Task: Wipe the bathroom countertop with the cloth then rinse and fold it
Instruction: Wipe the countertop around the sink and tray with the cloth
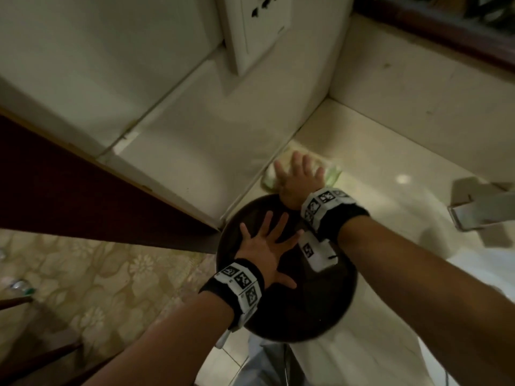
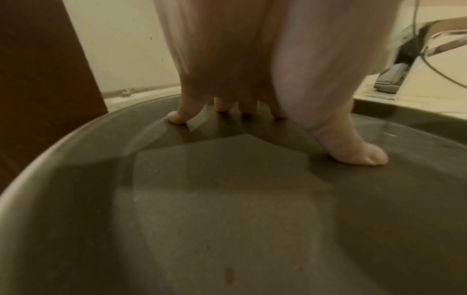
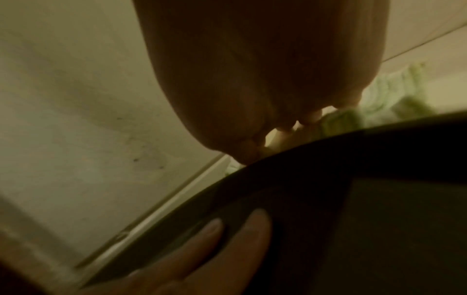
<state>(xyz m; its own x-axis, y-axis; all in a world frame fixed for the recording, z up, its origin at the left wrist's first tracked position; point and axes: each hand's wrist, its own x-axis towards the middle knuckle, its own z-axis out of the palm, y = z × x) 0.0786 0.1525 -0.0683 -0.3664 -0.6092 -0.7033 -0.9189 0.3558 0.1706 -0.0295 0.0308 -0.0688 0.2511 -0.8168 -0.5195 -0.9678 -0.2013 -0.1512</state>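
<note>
A pale green and white cloth [image 1: 331,174] lies bunched on the cream countertop [image 1: 390,196] against the back wall, just beyond a dark round basin [image 1: 328,307]. My right hand [image 1: 299,174] presses flat on the cloth with fingers spread and straight; the cloth [image 3: 389,93] shows past its fingertips in the right wrist view. My left hand [image 1: 264,246] lies inside the basin [image 2: 76,199] with fingers splayed, fingertips [image 2: 177,118] touching its grey inner surface, holding nothing.
A chrome tap [image 1: 473,213] stands at the right on the countertop. A white wall socket [image 1: 256,29] sits above. A dark wooden door edge [image 1: 83,196] runs along the left, with patterned floor [image 1: 97,274] below.
</note>
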